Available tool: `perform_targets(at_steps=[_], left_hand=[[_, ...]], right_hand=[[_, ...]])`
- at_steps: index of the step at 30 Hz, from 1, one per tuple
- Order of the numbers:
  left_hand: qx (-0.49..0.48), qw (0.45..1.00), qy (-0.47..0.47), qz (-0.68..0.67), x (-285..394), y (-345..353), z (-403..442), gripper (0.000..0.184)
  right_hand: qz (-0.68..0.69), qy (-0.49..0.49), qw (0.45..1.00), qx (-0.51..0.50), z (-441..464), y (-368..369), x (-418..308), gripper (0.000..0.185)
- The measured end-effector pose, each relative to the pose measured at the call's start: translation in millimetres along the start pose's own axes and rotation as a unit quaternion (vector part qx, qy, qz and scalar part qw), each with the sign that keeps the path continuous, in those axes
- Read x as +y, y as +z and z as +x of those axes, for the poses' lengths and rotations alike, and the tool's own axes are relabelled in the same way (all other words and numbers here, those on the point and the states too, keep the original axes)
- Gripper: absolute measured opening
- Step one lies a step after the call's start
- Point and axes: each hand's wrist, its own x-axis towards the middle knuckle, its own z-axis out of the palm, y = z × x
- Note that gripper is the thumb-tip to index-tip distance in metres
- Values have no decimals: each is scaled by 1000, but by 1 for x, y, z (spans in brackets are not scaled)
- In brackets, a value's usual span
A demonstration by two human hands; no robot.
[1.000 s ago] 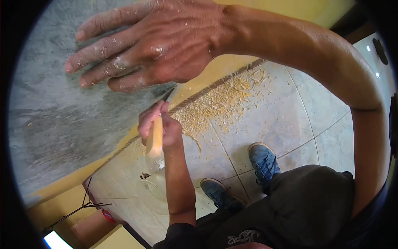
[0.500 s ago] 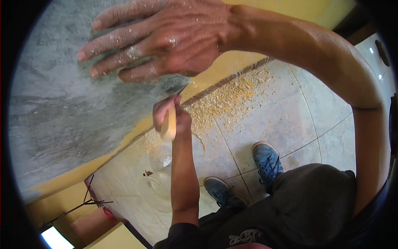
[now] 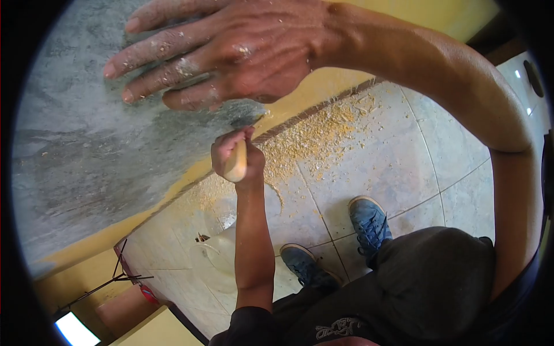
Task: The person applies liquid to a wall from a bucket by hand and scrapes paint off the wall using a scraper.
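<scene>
A scraper (image 3: pixel 236 164) with a pale wooden handle is gripped in my left hand (image 3: pixel 254 161), its fingers wrapped round the handle. Its thin blade points up and away, against the lower edge of a grey patch on the wall (image 3: pixel 104 150), where the yellow paint begins. Motion and the shadow make the blade hard to see. Above it, close to the camera, my right hand (image 3: pixel 248 57) lies flat on the grey surface with fingers spread, holding nothing. White and yellowish flakes cling to its back and fingers; its thumb is mostly hidden.
Yellow and white paint flakes (image 3: pixel 317 141) cover the tiled floor (image 3: pixel 398 167) along the wall's base. My two blue shoes (image 3: pixel 369 222) stand close by. A whitish translucent object (image 3: pixel 216 254) sits left of my forearm. At lower left are a black stand (image 3: pixel 118 277) and a bright panel (image 3: pixel 78 330).
My left hand and the scraper have shifted slightly upward. My right hand stays pressed to the wall, a little higher in view, as the whole view shifts slightly.
</scene>
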Motion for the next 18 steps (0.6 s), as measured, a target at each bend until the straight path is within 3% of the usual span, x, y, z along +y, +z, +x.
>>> perform_targets(at_steps=[2,3,8,10,11,14,15,18], left_hand=[[-11,990,121,69,13,-4,11,32],[48,997,62,-11,8,-1,0,32],[34,997,59,24,-9,5,8,31],[53,984,-57,-159,-3,12,10,32],[26,996,-14,-82,-7,7,10,32],[-29,998,47,-15,3,-4,20,34],[-41,991,111,57,11,-13,24,36],[61,994,89,0,20,-15,24,38]], right_hand=[[-3,-3,1000,-3,1,-2,-3,41],[-3,1,1000,-7,-1,-2,-3,41],[21,-2,1000,-10,-1,-3,2,42],[24,-8,1000,-2,2,0,-1,43],[28,-11,1000,3,7,1,0,43],[35,-16,999,11,12,-2,-6,44],[34,-18,999,9,6,-2,-2,44],[2,-19,1000,-9,-2,-5,1,44]])
